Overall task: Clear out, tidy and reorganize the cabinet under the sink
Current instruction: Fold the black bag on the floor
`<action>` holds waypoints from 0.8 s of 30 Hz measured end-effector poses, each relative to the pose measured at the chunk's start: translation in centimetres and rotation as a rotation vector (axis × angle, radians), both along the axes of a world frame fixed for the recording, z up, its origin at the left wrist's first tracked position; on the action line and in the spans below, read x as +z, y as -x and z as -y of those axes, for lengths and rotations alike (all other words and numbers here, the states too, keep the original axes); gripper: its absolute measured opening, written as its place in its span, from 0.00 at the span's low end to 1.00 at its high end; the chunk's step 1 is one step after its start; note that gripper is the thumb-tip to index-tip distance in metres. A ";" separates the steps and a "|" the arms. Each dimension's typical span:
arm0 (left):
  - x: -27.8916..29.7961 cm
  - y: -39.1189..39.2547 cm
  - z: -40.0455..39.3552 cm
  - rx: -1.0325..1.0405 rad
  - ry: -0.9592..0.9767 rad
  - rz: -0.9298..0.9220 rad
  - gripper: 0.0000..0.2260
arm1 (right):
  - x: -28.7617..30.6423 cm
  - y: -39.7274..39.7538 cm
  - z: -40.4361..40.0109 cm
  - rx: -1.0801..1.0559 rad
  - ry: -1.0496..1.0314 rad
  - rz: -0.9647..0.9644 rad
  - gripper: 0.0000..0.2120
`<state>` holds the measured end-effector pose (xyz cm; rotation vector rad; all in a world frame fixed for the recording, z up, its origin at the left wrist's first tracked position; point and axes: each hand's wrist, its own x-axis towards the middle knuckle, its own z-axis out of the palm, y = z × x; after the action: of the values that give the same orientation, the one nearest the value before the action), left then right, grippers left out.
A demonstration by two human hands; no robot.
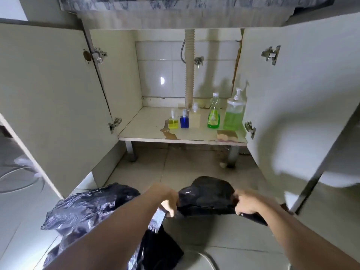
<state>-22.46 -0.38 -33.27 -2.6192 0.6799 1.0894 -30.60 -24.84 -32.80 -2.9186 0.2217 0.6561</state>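
Lower centre of frame: left hand [169, 199] and right hand [245, 203] each clenched on an end of a black plastic bag [206, 194], held above the floor. Cabinet [148, 131] open at centre; five bottles [213, 114] stand on its shelf, right side.

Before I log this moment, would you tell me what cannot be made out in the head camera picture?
- Label text on the green bottle: too small to read.
- What the black bag contains: its opaque plastic hides it.
- Fingers of the left hand and right hand: partly buried in the bag's folds.
- Second black bag: crossed by the left forearm, cut off by the bottom edge.
- Countertop: cut off by the top edge.
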 end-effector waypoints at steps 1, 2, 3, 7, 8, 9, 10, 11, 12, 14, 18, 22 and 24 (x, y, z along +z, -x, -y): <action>-0.7 1.4 0.6 -0.012 -0.028 -0.020 0.08 | -1.8 0.8 -0.2 -0.025 0.003 -0.068 0.10; -1.5 2.8 1.2 -0.050 -0.042 -0.018 0.10 | -3.8 1.5 -0.4 -0.052 0.005 -0.131 0.12; -2.6 4.2 1.7 -0.094 -0.047 -0.010 0.13 | -6.0 2.2 -0.5 -0.073 0.007 -0.175 0.14; -7.2 8.7 1.9 -0.170 -0.074 0.029 0.15 | -11.9 4.9 -1.0 -0.023 0.090 -0.257 0.14; -8.0 9.2 1.6 -0.173 -0.080 0.045 0.15 | -12.4 5.3 -1.0 -0.012 0.107 -0.268 0.14; -8.6 9.5 1.4 -0.169 -0.080 0.056 0.15 | -13.0 5.4 -0.9 -0.009 0.136 -0.286 0.15; -9.1 9.6 1.3 -0.170 -0.078 0.052 0.15 | -13.3 5.5 -0.8 0.001 0.160 -0.310 0.16; -9.6 9.9 1.2 -0.169 -0.083 0.026 0.15 | -13.7 5.6 -0.7 0.014 0.178 -0.343 0.18; -10.0 10.0 1.1 -0.163 -0.097 -0.011 0.16 | -14.0 5.7 -0.7 0.029 0.195 -0.390 0.20; -10.7 10.3 1.1 -0.144 -0.135 -0.091 0.19 | -14.8 5.9 -0.8 0.031 0.221 -0.470 0.24; -9.6 8.5 0.6 -0.078 -0.095 -0.193 0.35 | -14.3 4.8 -1.9 0.032 0.215 -0.479 0.23; -3.9 2.6 -0.9 -0.054 0.003 0.002 0.29 | -9.3 0.8 -5.8 -0.054 -0.102 -0.194 0.08; 0.2 -0.2 -2.5 -0.019 0.056 0.141 0.26 | -6.9 -1.2 -8.9 -0.057 -0.291 -0.030 0.11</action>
<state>-22.27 2.14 -33.09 -2.6990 0.7127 0.8828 -29.38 -15.96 -39.70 -2.6169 0.1935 0.6621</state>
